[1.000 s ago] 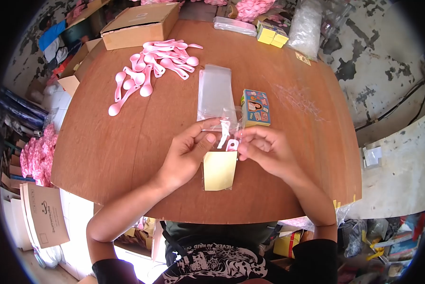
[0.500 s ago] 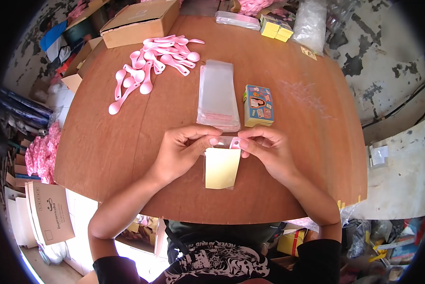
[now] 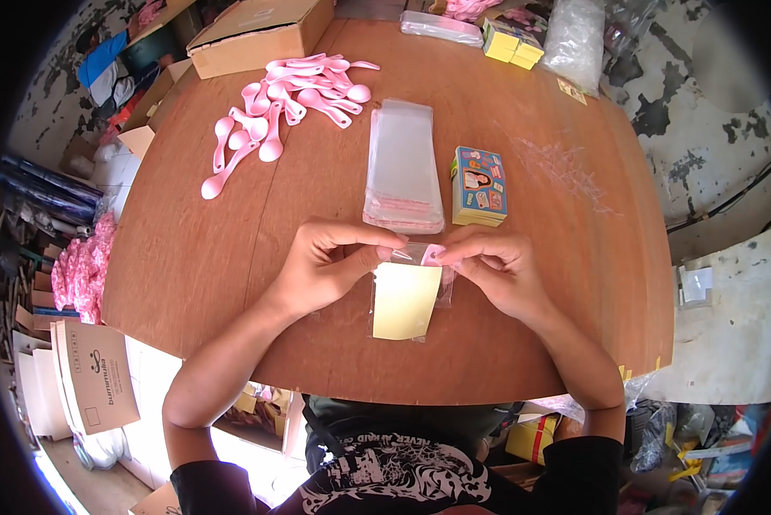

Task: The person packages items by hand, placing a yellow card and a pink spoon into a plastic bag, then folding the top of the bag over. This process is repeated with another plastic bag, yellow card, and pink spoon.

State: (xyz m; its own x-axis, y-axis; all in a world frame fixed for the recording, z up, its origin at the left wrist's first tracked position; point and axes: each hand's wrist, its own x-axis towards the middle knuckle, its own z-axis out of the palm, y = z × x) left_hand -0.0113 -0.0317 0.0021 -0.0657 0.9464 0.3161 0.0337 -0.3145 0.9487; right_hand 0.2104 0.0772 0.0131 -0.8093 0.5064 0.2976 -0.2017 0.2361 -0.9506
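A clear plastic bag (image 3: 422, 337) with a pale yellow card (image 3: 405, 300) inside hangs between my two hands, close to the table's front edge. My left hand (image 3: 329, 266) is closed in a pinch on the bag's upper left corner. At the upper right, the thumb and fingers of my right hand (image 3: 498, 264) close around the bag's edge, where the pink handle end of a spoon (image 3: 432, 255) shows. The rest of that spoon is hidden. Just beyond my hands lie a stack of clear bags (image 3: 402, 159) and a stack of colourful printed cards (image 3: 480, 184).
Several pink measuring spoons (image 3: 271, 146) are piled at the table's back left, near a cardboard box (image 3: 261, 34). Plastic-wrapped packs (image 3: 441, 28) and yellow card stacks (image 3: 512, 45) stand along the back edge. Thin plastic scraps (image 3: 565, 167) lie on the right side of the wooden table (image 3: 188, 283).
My right hand has shifted slightly right, and more of the pink handle end shows at the bag's top. My left hand keeps its pinch. The whole view has shifted a little.
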